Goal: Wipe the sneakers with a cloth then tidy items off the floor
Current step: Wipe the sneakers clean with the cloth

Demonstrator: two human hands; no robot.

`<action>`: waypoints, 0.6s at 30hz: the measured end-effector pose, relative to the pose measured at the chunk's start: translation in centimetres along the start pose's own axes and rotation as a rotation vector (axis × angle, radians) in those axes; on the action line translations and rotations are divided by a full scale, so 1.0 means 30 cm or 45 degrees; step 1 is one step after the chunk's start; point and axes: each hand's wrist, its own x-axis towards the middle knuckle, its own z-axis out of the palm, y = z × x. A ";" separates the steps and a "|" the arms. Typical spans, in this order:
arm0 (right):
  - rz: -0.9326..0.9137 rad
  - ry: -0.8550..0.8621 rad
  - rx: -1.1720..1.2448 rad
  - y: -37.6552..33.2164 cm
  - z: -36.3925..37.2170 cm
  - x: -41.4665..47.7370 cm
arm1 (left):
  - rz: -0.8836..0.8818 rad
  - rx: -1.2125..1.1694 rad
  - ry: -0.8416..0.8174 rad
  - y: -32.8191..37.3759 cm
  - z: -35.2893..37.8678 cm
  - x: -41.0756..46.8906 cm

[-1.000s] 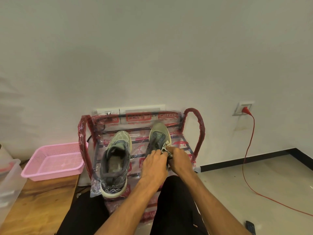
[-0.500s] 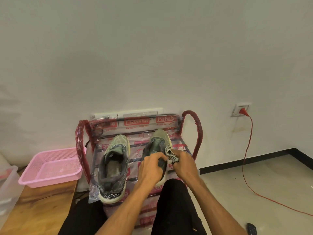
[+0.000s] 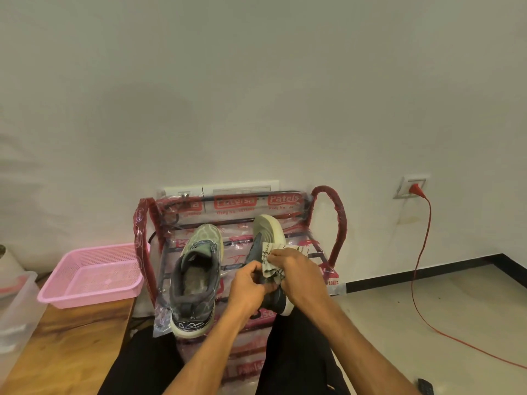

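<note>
On the top tier of the plastic-wrapped rack (image 3: pixel 328 206) the left hand (image 3: pixel 248 286) grips the tilted sneaker (image 3: pixel 269 229) at its collar, and the right hand (image 3: pixel 299 275) clamps the cloth (image 3: pixel 271 258) against that shoe's side; the hands sit close together. The other sneaker (image 3: pixel 196 275) lies flat on the rack, just left of them, its heel overhanging the front edge. The likely trouble: a hard rub could slide the tilted shoe on the slick wrapping, or nudge its overhanging neighbour off the rack (loose plastic already hangs below it). The hands cover the tilted shoe's middle, so how much is wiped cannot be judged. The rack's lower tiers hide behind the knees, and a dark object (image 3: pixel 425 386) on the floor right of the rack is cut off by the frame
</note>
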 end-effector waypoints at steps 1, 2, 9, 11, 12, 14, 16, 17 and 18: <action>-0.059 0.002 -0.061 -0.014 0.009 0.002 | 0.000 -0.021 0.018 -0.005 -0.002 -0.001; -0.094 -0.011 -0.114 -0.014 0.025 0.007 | -0.010 -0.054 0.045 -0.012 -0.001 -0.002; -0.155 0.096 -0.291 0.061 0.044 0.130 | 0.028 0.035 0.071 0.017 0.027 0.008; -0.133 0.053 -0.251 0.061 0.035 0.155 | 0.040 0.079 0.078 0.022 0.027 0.015; -0.126 0.013 -0.216 0.060 0.034 0.156 | 0.039 0.093 0.082 0.022 0.025 0.016; -0.148 -0.033 -0.134 0.064 0.035 0.146 | 0.052 0.110 0.079 0.018 0.024 0.013; -0.199 -0.050 -0.083 0.075 0.026 0.136 | 0.080 0.112 0.074 0.008 0.033 0.006; -0.242 -0.054 -0.101 0.083 0.021 0.137 | 0.090 0.134 0.084 0.007 0.041 -0.001; -0.282 -0.060 -0.147 0.090 0.015 0.143 | 0.107 0.167 0.100 0.009 0.048 -0.006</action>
